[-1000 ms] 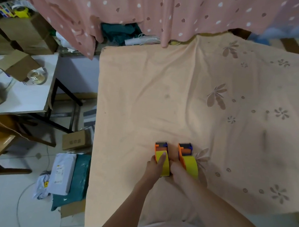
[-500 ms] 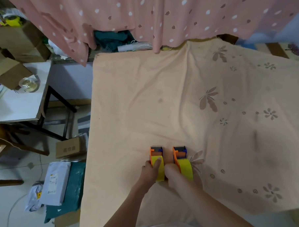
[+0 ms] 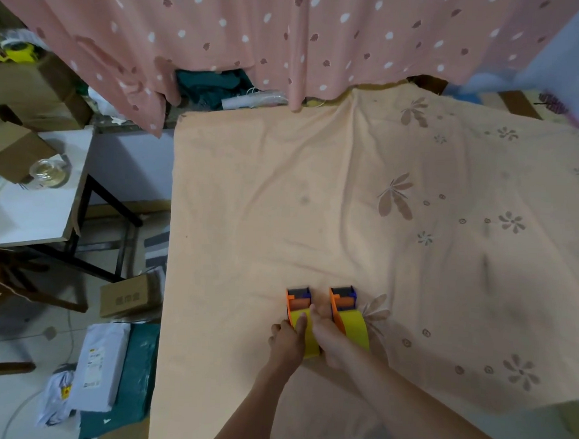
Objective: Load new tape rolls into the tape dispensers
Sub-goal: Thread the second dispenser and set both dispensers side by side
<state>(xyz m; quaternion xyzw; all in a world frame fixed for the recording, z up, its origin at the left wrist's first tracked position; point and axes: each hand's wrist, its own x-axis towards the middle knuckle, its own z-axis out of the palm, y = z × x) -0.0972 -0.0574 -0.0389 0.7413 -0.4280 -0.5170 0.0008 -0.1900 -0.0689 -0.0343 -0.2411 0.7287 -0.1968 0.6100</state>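
Where both hands (image 3: 306,339) meet, left dispenser (image 3: 299,306) half hidden (grip unclear)

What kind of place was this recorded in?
Probably a home room used for packing parcels: a cloth-covered table, stacked cardboard boxes, mailer bags on the floor, and a dotted curtain behind.

Readable text: none. Cardboard box (image 3: 130,295) on the floor: dark printed characters on its side, too small to make out. White parcel (image 3: 101,365) beside it: shipping label with a yellow mark, print illegible. Crumpled bag (image 3: 58,398): yellow-and-red emblem, unreadable. No lettering seen on the tape dispensers (image 3: 321,303).
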